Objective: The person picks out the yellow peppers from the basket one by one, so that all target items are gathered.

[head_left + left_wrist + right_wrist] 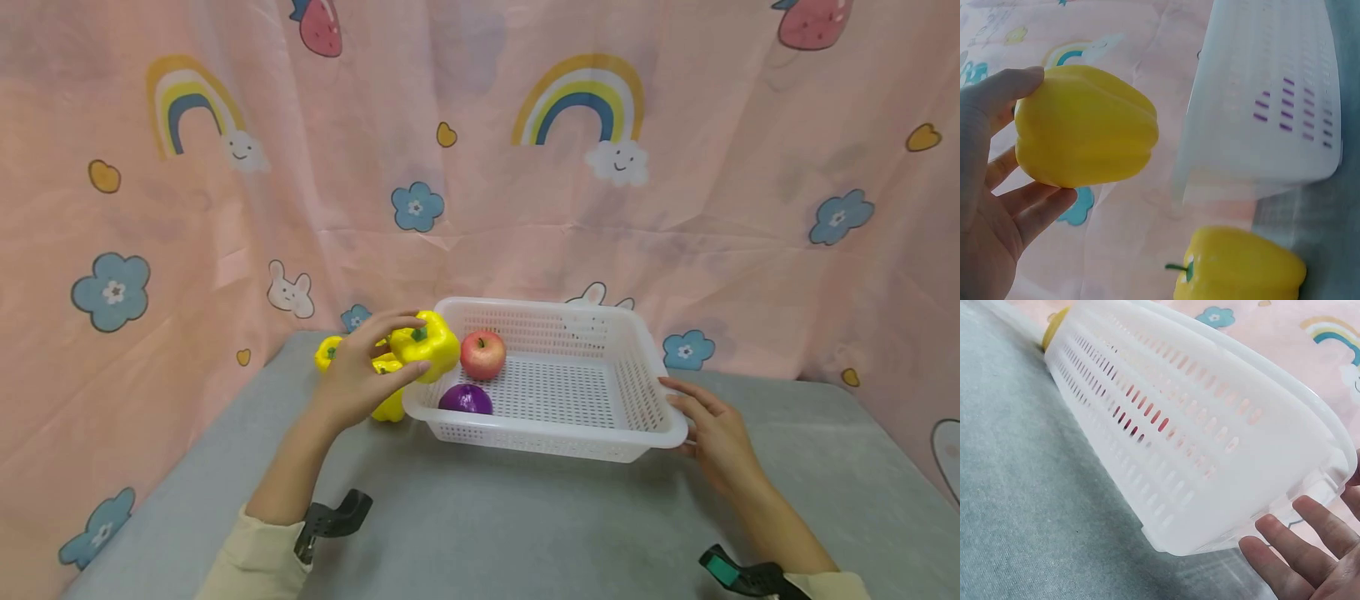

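My left hand [358, 371] grips a yellow bell pepper [435, 346], thumb on one side and fingers on the other, raised at the left end of a white plastic basket [540, 429]. In the left wrist view the held pepper [1088, 128] hangs apart from the basket wall [1260, 150]. At the basket's right end, my right hand [716, 437] rests its fingertips against the rim and end wall. The right wrist view shows its fingers [1319, 525] nearly straight beside that wall. Inside the basket are a red apple [483, 355] and a round, glossy purple vegetable [467, 399].
More yellow bell peppers [388, 407] lie on the grey table [510, 525], left of the basket, partly hidden behind the left hand. One pepper [1241, 265] shows below the basket's end in the left wrist view. A pink patterned curtain [480, 167] hangs behind the table.
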